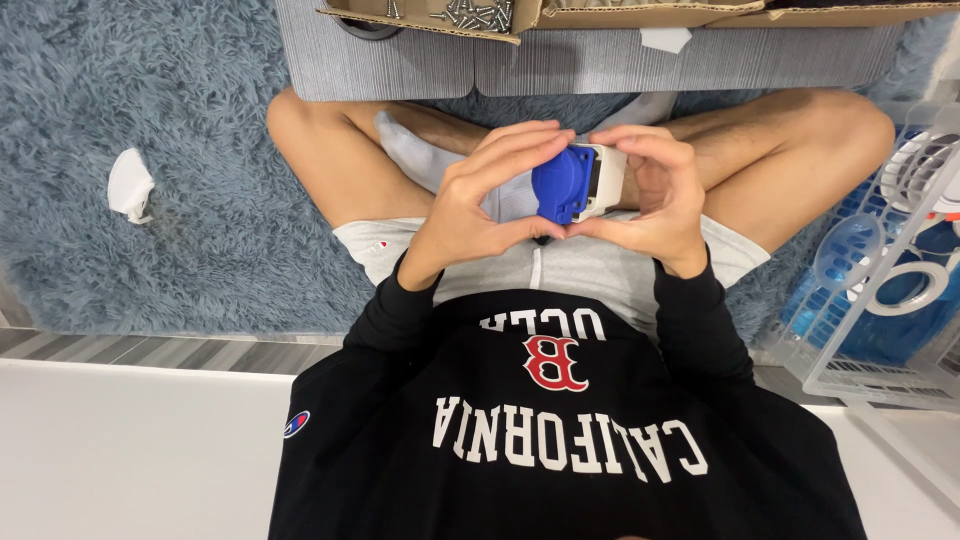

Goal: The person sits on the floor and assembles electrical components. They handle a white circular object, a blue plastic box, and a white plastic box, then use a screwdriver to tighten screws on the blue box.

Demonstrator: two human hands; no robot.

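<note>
Two bare hands meet over the lap of a person sitting cross-legged on a shaggy grey-blue rug [150,100], the largest thing in view, which spreads under the legs and off to one side. Beyond the knees lies a flat grey ribbed board [600,65], and on its far edge rests an open brown cardboard box [560,14] with a heap of small silver screws [475,12] in one compartment. At one side of the person stands a white wire-frame basket [880,300] holding blue and clear plastic pieces, just beside the knee. A crumpled white scrap of plastic [129,184] lies alone on the rug, well apart from the legs. Between the hands, above the grey shorts, sits a small block made of a rounded blue plastic cap joined to a white plastic body [580,182]. The left hand [480,205] wraps its fingers over the blue end, thumb underneath; the right hand [660,195] curls round the white end, fingers on top and thumb below. Both hands grasp the block firmly, thumbs touching beneath it.
</note>
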